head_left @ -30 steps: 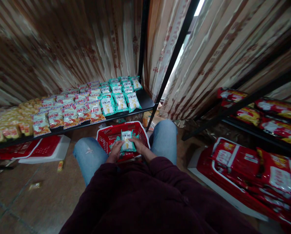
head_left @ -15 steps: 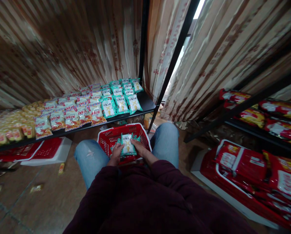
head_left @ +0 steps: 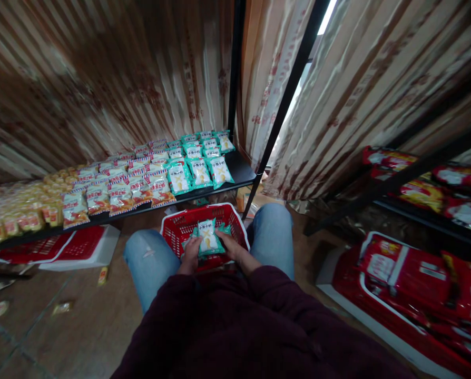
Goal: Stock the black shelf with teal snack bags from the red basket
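Observation:
Over the red basket point(head_left: 175, 221) between my knees is a green-and-white snack bag point(head_left: 207, 237), its printed face turned up. My left hand point(head_left: 190, 256) grips the lower left edge of that bag, thumb on top. At its right edge my right hand point(head_left: 231, 245) is closed on the bag, with some fingers hidden. More green snack bags point(head_left: 224, 229) lie in the basket beneath and beside it, mostly covered.
Ahead, a black shelf point(head_left: 241, 169) bears rows of green-and-white bags point(head_left: 199, 172), orange-and-white bags point(head_left: 120, 197) and small yellow packs point(head_left: 30, 220). To the right, a red basket point(head_left: 348, 273) holds large red packages point(head_left: 419, 271). Small packets point(head_left: 62, 308) lie on the floor.
The view has shifted slightly, so everything sits a little further right and lower. My right thumb has moved from the bag's front towards its right edge. Both hands stay at the bag.

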